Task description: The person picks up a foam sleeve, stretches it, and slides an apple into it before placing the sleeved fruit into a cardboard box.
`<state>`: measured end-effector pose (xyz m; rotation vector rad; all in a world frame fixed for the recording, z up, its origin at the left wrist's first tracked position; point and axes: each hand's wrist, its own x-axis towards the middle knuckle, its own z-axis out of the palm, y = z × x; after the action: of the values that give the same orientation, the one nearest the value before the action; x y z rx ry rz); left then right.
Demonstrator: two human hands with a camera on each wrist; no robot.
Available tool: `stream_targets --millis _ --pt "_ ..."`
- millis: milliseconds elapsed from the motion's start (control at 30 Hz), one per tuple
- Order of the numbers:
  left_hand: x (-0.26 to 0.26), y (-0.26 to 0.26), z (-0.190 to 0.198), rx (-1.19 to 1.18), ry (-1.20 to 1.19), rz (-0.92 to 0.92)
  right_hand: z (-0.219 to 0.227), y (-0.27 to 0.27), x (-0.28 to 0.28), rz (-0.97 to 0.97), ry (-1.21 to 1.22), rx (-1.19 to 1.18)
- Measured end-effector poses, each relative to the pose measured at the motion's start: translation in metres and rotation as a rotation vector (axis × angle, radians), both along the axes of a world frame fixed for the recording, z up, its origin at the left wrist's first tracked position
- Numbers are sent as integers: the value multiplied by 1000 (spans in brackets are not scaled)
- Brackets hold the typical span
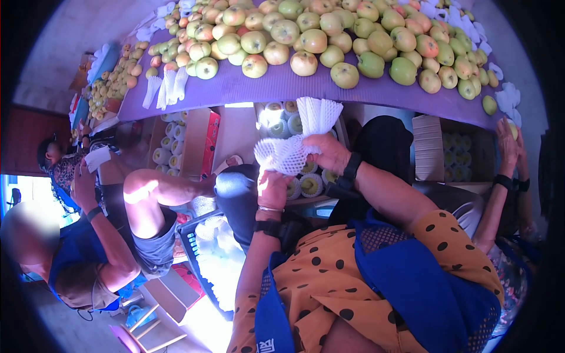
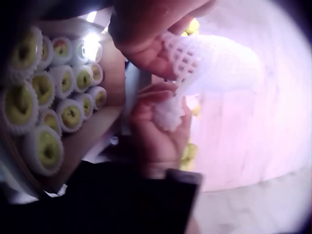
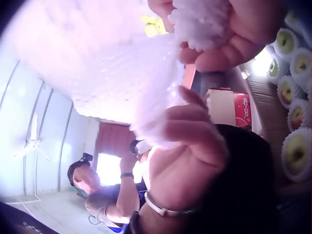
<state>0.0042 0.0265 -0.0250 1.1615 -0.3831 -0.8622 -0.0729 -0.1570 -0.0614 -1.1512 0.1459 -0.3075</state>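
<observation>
White foam fruit netting point(image 1: 281, 155) is held between both hands, over a carton of net-wrapped apples. My left hand point(image 1: 272, 187) grips the rounded part from below with its fingers and thumb. Just right of it, my right hand point(image 1: 328, 154) pinches the netting where a flared, ribbed part point(image 1: 319, 115) rises toward the table. In the left wrist view, the wide netting point(image 2: 219, 63) stretches away from the fingers, and a small bunched end point(image 2: 168, 114) sits in the right hand. I cannot tell whether an apple is inside. The right wrist view shows bunched foam point(image 3: 202, 22) among the right fingers.
Loose apples point(image 1: 285, 32) cover the purple table point(image 1: 235, 91) ahead, with foam nets point(image 1: 173, 88) at its left. Cartons point(image 1: 203, 138) of wrapped apples stand below the table edge. A black crate point(image 1: 191, 241) of white foam is at left. Other people sit on both sides.
</observation>
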Motion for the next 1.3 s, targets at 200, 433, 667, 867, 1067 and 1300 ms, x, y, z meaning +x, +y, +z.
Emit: stream_targets --millis 200,433,667,867,1067,1300 --pt "-1 -4 9 -63 -41 56 42 6 -6 53 266 476" --pt "2 -12 22 -61 -16 333 77 14 -13 126 519 277" --pt "-1 -9 10 396 -495 328 54 6 -5 -81 297 76" --pt "0 2 1 823 -788 12 59 33 -6 231 383 192" --pt "-13 -4 29 1087 -961 -53 65 42 -3 397 610 69" --pt "-8 2 5 941 -1237 -30 44 63 3 424 140 318"
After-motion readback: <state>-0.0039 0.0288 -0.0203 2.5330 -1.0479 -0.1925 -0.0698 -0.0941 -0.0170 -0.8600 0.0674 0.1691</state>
